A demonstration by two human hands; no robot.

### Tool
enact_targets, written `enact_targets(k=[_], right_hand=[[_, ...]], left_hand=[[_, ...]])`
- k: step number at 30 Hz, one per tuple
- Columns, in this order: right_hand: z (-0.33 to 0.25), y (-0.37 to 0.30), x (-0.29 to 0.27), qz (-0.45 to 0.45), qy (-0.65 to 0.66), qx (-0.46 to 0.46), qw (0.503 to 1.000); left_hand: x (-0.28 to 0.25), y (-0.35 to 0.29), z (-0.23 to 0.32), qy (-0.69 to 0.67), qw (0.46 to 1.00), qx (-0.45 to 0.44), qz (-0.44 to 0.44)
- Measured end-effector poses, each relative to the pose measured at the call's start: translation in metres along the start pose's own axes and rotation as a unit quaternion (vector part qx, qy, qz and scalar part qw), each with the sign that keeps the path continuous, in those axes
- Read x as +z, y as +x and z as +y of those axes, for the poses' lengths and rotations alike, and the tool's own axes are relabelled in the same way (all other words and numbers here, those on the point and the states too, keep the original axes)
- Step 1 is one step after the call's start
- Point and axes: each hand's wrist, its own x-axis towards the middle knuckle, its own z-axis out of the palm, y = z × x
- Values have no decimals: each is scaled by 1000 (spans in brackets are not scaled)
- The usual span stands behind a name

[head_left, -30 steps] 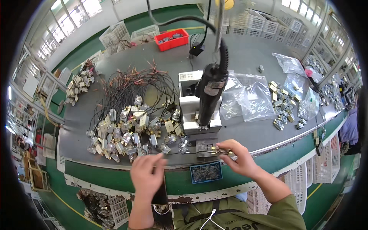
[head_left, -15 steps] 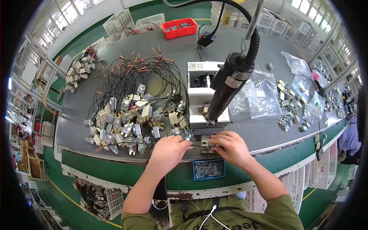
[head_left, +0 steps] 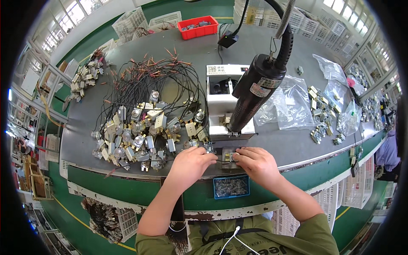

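Our right hand [head_left: 256, 162] curled thumb and fingers close together at the three o'clock end of a plug piece [head_left: 229, 156], small and brass-coloured, which lay on a squared grey metal block [head_left: 231, 165]; we could not tell how firmly it was gripped. Our left hand [head_left: 190, 167], at nine o'clock from the block, had its fingers drawn together over a thin black cord [head_left: 222, 161]; we could not tell whether they pinched it.

Between nine and ten o'clock we saw a heap of cream and grey plugs [head_left: 160, 122] with clear rounded domes, and farther off a tangle of black wires [head_left: 146, 80] with coppery tips. A smooth, boxy white machine [head_left: 217, 106] stood at twelve; a black cylindrical power tool [head_left: 257, 93] hung at one. Crinkled clear plastic bags [head_left: 293, 108] lay at two, and a blue tray [head_left: 231, 196] of slender shiny metal bits sat at six.

Our tabletop [head_left: 289, 148] was flat, dull grey; its white lower rail [head_left: 250, 211] had flaked to rusty brown. White lattice crates [head_left: 293, 26] stood at one o'clock, and green floor [head_left: 87, 225] spread at eight.
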Motion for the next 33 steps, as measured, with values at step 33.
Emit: enact_targets(k=[33], right_hand=[[-61, 63, -96, 187, 551, 170, 796]], left_hand=[[45, 19, 27, -108, 987, 54, 102]])
